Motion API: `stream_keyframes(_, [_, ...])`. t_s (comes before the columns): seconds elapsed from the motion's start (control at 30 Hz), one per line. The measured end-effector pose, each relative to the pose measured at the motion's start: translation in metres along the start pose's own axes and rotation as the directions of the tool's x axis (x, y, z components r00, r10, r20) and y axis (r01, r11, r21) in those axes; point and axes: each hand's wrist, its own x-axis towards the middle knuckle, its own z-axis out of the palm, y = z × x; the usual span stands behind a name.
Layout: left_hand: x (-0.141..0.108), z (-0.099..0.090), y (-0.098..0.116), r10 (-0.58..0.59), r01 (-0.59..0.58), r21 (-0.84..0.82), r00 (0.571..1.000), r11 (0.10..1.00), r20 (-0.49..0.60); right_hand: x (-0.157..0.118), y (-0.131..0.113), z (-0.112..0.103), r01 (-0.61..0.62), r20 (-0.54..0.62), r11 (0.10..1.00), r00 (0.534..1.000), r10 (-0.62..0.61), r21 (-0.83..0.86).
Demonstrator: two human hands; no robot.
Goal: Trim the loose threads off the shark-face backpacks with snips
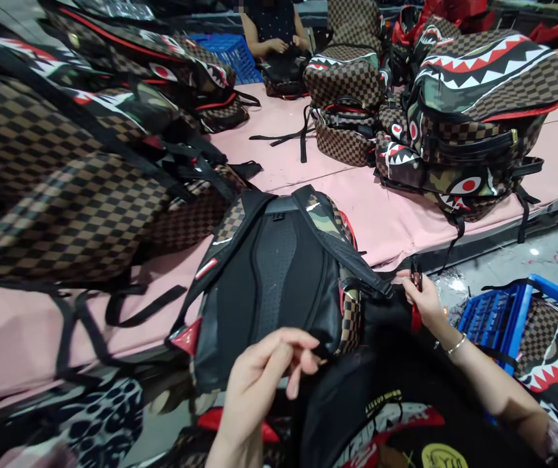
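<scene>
A backpack [269,279] lies on the pink table with its black padded back and shoulder straps facing up. My left hand [279,364] is raised at the backpack's near edge, its fingers curled and loosely apart, with nothing visible in them. At the right, my right hand [421,296] is closed around small dark snips with red handles [416,305], beside the end of the right shoulder strap [349,250]. Whether its fingertips also pinch the strap's webbing cannot be made out. Black fabric with a printed patch fills the bottom centre.
Checkered bags [78,214] are heaped on the left of the pink table [288,120]. More backpacks [483,104] stand stacked at the right and back centre. A blue crate [522,325] with a shark-print bag is at the lower right. Another person [273,29] handles a black bag across the table.
</scene>
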Motion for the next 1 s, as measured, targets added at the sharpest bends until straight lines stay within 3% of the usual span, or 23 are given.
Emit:
stream_keyframes(0.17, [0.028, 0.015, -0.016, -0.025, 0.040, 0.155, 0.995, 0.987, -0.098, 0.013, 0.004, 0.007, -0.083, 0.296, 0.996, 0.951, 0.087, -0.024])
stream_keyframes(0.27, [0.034, 0.024, -0.023, -0.052, 0.064, 0.128, 0.994, 0.990, -0.097, 0.008, -0.003, 0.022, -0.091, 0.303, 0.995, 0.947, 0.102, -0.051])
stream_keyframes(0.37, [0.032, 0.031, -0.022, -0.061, 0.069, 0.084, 0.994, 0.994, -0.095, 0.001, -0.017, 0.035, -0.122, 0.346, 0.992, 0.933, 0.102, 0.035])
stream_keyframes(0.53, [0.031, 0.042, -0.022, 0.017, -0.009, 0.071, 0.993, 0.997, -0.120, -0.007, -0.039, 0.061, -0.076, 0.545, 0.993, 0.838, 0.015, 0.089])
stream_keyframes(0.6, [0.031, 0.044, -0.024, 0.050, -0.038, 0.059, 0.974, 0.998, -0.219, -0.009, -0.041, 0.075, -0.023, 0.534, 0.999, 0.846, -0.004, 0.045])
stream_keyframes(0.73, [0.027, 0.040, -0.029, 0.121, -0.110, 0.051, 0.897, 0.993, -0.424, -0.012, -0.034, 0.097, 0.079, 0.431, 0.997, 0.900, -0.061, -0.025])
stream_keyframes(0.8, [0.024, 0.034, -0.029, 0.136, -0.117, 0.071, 0.897, 0.991, -0.421, -0.014, -0.027, 0.104, 0.108, 0.450, 0.994, 0.888, -0.092, -0.009])
stream_keyframes(0.9, [0.022, 0.022, -0.029, 0.145, -0.096, 0.158, 0.930, 0.983, -0.337, -0.016, -0.019, 0.108, 0.157, 0.476, 0.988, 0.870, -0.133, -0.011])
stream_keyframes(1.0, [0.026, 0.011, -0.028, 0.198, -0.117, 0.261, 0.929, 0.958, -0.312, -0.013, -0.019, 0.108, 0.324, 0.485, 0.938, 0.844, -0.228, -0.123])
